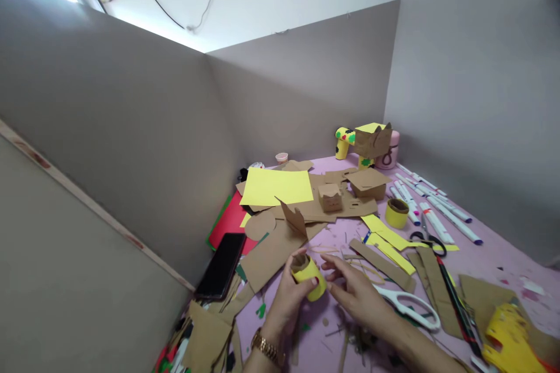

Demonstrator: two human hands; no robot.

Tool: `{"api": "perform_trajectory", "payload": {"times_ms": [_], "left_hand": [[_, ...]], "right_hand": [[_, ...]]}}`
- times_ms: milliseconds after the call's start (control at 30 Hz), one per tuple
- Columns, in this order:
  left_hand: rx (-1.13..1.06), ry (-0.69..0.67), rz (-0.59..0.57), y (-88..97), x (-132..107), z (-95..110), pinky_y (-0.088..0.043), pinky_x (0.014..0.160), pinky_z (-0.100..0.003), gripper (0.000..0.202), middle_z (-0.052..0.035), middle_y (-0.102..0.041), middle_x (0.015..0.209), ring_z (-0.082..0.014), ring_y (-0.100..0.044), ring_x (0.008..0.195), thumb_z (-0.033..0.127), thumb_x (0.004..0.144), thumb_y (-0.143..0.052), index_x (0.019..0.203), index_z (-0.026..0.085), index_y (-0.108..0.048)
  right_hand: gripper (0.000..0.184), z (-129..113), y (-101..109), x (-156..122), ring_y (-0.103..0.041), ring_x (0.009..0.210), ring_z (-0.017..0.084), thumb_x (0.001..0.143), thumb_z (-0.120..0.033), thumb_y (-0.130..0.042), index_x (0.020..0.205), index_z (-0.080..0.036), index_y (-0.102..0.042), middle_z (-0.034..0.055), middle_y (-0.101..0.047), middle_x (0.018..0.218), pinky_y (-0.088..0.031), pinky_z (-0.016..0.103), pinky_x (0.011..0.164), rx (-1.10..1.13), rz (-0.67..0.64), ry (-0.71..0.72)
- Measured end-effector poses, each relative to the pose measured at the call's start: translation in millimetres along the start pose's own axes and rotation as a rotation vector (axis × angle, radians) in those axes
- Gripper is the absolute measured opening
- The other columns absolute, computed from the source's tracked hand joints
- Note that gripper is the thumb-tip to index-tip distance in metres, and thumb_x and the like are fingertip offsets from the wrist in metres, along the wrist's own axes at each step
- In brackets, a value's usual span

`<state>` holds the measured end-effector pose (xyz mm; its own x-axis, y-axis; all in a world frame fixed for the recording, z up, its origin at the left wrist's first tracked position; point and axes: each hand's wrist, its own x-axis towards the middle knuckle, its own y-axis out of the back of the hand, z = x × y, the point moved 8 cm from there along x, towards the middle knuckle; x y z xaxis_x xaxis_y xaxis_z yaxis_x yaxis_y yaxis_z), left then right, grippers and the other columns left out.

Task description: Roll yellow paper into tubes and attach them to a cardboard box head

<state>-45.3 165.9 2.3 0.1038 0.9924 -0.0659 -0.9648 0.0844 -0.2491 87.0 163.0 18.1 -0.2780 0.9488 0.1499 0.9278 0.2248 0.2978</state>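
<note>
My left hand (pixel 294 286) is wrapped round a short cardboard roll (pixel 308 277) covered in yellow paper, its brown hollow end tilted up and its thumb lying across the side. Close by on the right, my right hand (pixel 350 286) has its fingers apart and bent toward the roll. Those fingertips are near the yellow surface; I cannot tell whether they touch it. White-handled scissors (pixel 409 306) lie just beyond my right wrist. A second yellow-covered roll (pixel 396 213) stands farther back on the pink table.
Yellow paper (pixel 277 186) and cut cardboard (pixel 266 253) spread across the middle. A black phone (pixel 221 265) lies left. Black scissors (pixel 429 239), markers (pixel 452 218) and yellow strips (pixel 389 236) are on the right. Grey partitions (pixel 301 98) enclose the table (pixel 494 244).
</note>
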Motion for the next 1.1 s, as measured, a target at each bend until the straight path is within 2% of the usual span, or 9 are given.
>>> {"api": "perform_trajectory", "payload": {"times_ms": [100,233,333,400,500,600,667,867,1100], "left_hand": [[-0.007,-0.026,-0.024,-3.1,1,6,-0.046,0.074,-0.027,0.061,-0.0037,-0.061,0.096,-0.0172,-0.059,0.083,0.021,0.063,-0.074,0.118,0.021,-0.047],[0.317,-0.184,0.125,7.3,10,18,-0.044,0.085,-0.03,0.049,-0.0048,-0.062,0.099,-0.0199,-0.06,0.092,0.019,0.066,-0.067,0.112,0.02,-0.05],[0.452,-0.196,0.18,14.5,16,15,-0.039,0.097,-0.036,0.051,-0.0083,-0.06,0.11,-0.0232,-0.057,0.105,0.02,0.068,-0.064,0.116,0.019,-0.048],[0.483,-0.184,0.213,19.5,17,11,-0.034,0.102,-0.039,0.066,-0.0112,-0.055,0.12,-0.0245,-0.053,0.113,0.023,0.069,-0.064,0.128,0.019,-0.037],[0.538,-0.199,0.271,24.2,14,8,-0.032,0.103,-0.042,0.08,-0.0152,-0.046,0.13,-0.0262,-0.049,0.118,0.029,0.072,-0.063,0.138,0.018,-0.02],[0.6,-0.201,0.279,23.2,11,4,-0.032,0.104,-0.043,0.072,-0.0175,-0.046,0.131,-0.0279,-0.048,0.119,0.033,0.076,-0.058,0.137,0.014,-0.024],[0.617,-0.192,0.267,22.0,10,2,-0.031,0.104,-0.044,0.069,-0.0185,-0.047,0.131,-0.0281,-0.048,0.119,0.034,0.078,-0.055,0.137,0.013,-0.026],[0.603,-0.158,0.261,23.7,9,0,-0.029,0.105,-0.044,0.072,-0.018,-0.049,0.131,-0.0275,-0.049,0.12,0.034,0.078,-0.056,0.139,0.014,-0.024],[0.609,-0.166,0.245,18.7,13,2,-0.025,0.108,-0.043,0.068,-0.018,-0.043,0.138,-0.0262,-0.043,0.126,0.031,0.079,-0.055,0.138,0.014,-0.026]], "right_hand": [[0.039,-6,0,0,-0.062,0.092,0.021,0.079,-0.023,-0.054,0.118,-0.017,-0.054,0.0107,-0.062,0.113,-0.05,0.036,0.083,-0.002,-0.032,0.011],[0.038,-14,5,-3,-0.063,0.087,0.021,0.077,-0.02,-0.057,0.115,-0.018,-0.058,0.0097,-0.065,0.11,-0.052,0.034,0.077,-0.131,-0.008,0.027],[0.036,-22,27,0,-0.064,0.086,0.02,0.075,-0.019,-0.059,0.111,-0.02,-0.061,0.007,-0.068,0.105,-0.051,0.033,0.079,-0.232,0.039,0.051],[0.035,-23,57,8,-0.064,0.087,0.019,0.078,-0.021,-0.057,0.112,-0.021,-0.061,0.0056,-0.068,0.106,-0.051,0.031,0.079,-0.312,0.101,0.049],[0.034,-15,124,26,-0.061,0.097,0.022,0.081,-0.02,-0.053,0.115,-0.019,-0.058,0.0083,-0.064,0.112,-0.048,0.035,0.084,-0.48,0.258,-0.018],[0.029,-2,184,43,-0.056,0.105,0.025,0.081,-0.016,-0.055,0.11,-0.014,-0.06,0.0129,-0.06,0.114,-0.043,0.04,0.091,-0.688,0.383,-0.119],[0.023,8,206,51,-0.056,0.103,0.026,0.081,-0.017,-0.059,0.104,-0.013,-0.061,0.0124,-0.059,0.112,-0.045,0.042,0.088,-0.814,0.407,-0.191],[0.02,28,201,62,-0.059,0.098,0.021,0.089,-0.027,-0.057,0.106,-0.017,-0.059,0.0067,-0.059,0.115,-0.051,0.041,0.081,-1.058,0.311,-0.238],[0.022,43,206,68,-0.062,0.093,0.02,0.09,-0.028,-0.055,0.109,-0.016,-0.059,0.0065,-0.062,0.112,-0.053,0.04,0.078,-1.116,0.239,-0.242]]}}
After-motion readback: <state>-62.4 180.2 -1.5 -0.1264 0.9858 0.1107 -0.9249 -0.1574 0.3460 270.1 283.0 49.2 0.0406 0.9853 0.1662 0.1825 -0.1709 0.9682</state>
